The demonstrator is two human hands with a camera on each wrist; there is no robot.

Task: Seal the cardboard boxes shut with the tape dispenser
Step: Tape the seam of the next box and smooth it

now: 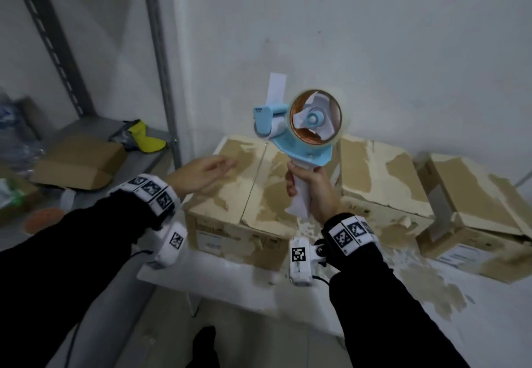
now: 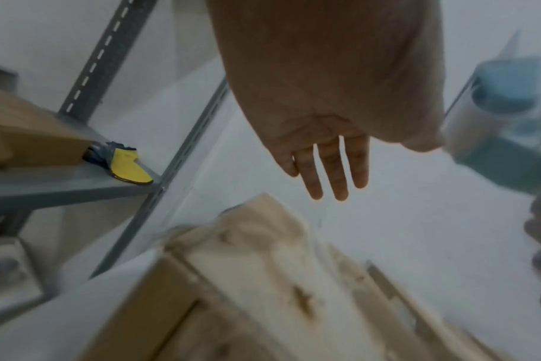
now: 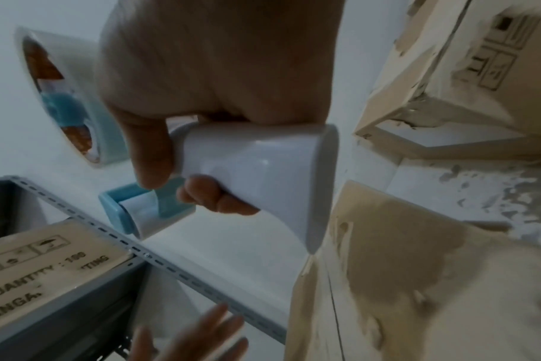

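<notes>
My right hand (image 1: pixel 309 187) grips the white handle of a blue tape dispenser (image 1: pixel 299 128) and holds it upright above the leftmost cardboard box (image 1: pixel 247 183). A clear tape roll (image 1: pixel 315 117) sits on it, and a strip of tape (image 1: pixel 275 87) sticks up from its front. In the right wrist view my fingers (image 3: pixel 220 197) wrap the handle (image 3: pixel 263 175). My left hand (image 1: pixel 205 173) hovers flat, fingers straight, over the box's left flap, holding nothing; the left wrist view shows its fingers (image 2: pixel 331 168) spread above the box (image 2: pixel 232 281). Two more worn boxes (image 1: pixel 383 183) (image 1: pixel 472 209) stand to the right.
The boxes stand on a white, paint-flaked table (image 1: pixel 374 295) against a white wall. A grey metal shelf unit (image 1: pixel 161 59) stands to the left, with a flat cardboard box (image 1: pixel 80 163) and a yellow item (image 1: pixel 146 137) on its shelf.
</notes>
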